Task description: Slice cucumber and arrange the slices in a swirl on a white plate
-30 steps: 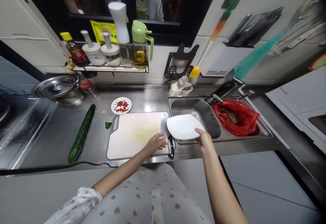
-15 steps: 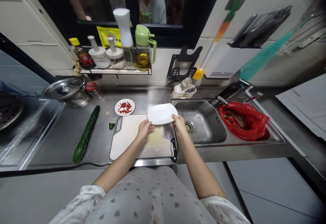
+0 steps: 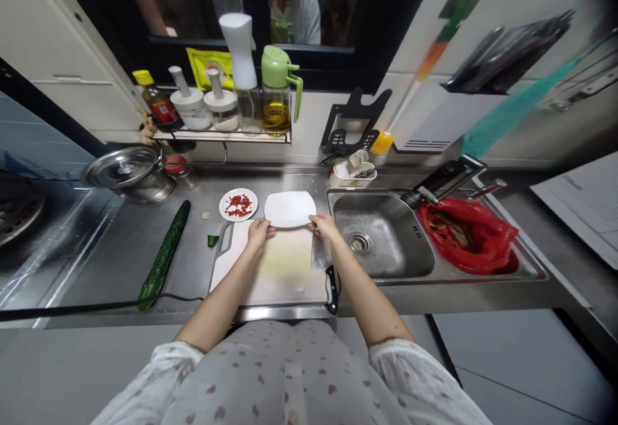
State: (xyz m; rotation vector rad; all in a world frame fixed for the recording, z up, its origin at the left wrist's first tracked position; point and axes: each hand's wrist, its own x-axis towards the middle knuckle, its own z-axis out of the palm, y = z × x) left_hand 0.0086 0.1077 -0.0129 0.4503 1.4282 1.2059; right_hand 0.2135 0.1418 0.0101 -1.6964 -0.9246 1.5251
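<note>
A white plate (image 3: 290,208) with nothing on it is between my hands at the back edge of the cutting board (image 3: 284,277). My left hand (image 3: 259,232) grips its near left corner, and my right hand (image 3: 322,224) pinches its near right corner. A small white dish (image 3: 247,196) of chopped red pieces lies left of the plate. On the board's right side rests a knife with a black handle (image 3: 331,290). Further left are a long cucumber (image 3: 165,254) and a small green cut end (image 3: 212,241).
To the right is a steel sink (image 3: 396,245), with a red plastic bag (image 3: 483,238) beside it. A lidded pot (image 3: 132,177) stands at the back left. Above the counter, a rack (image 3: 232,136) holds bottles and jars. A dark cable (image 3: 87,308) crosses the front left.
The plate, held in both hands, has moved left and slightly back, and now sits closer to the dish of red pieces. A dark cable now crosses over the cucumber's lower end.
</note>
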